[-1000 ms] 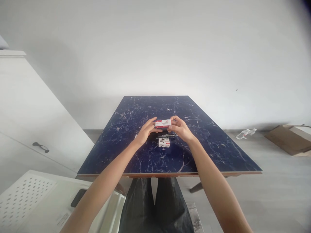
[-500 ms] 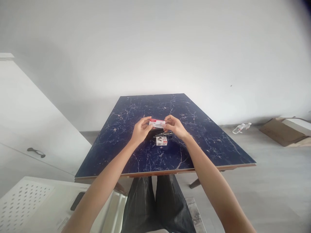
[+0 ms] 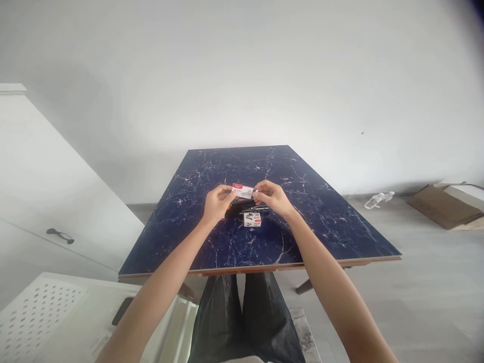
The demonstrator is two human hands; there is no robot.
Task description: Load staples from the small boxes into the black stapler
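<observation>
Both my hands hold a small white and red box (image 3: 242,190) above the middle of the dark blue marbled table (image 3: 321,222). My left hand (image 3: 216,203) pinches its left end, fingers closed round it. My right hand (image 3: 270,196) pinches the right end. Under the box on the table lie a dark stapler-like tool (image 3: 254,208) and a second small white box (image 3: 252,219) printed with a black picture, just below my right hand.
A white cabinet with a dark handle (image 3: 60,235) stands at the left. A white perforated surface (image 3: 41,307) with a dark phone (image 3: 121,311) lies near left. On the floor at right are a plastic bottle (image 3: 375,200) and a cardboard box (image 3: 442,205).
My hands have drawn the box slightly left and closer together; the left fingers now curl tighter on its end. The view has shifted a little.
</observation>
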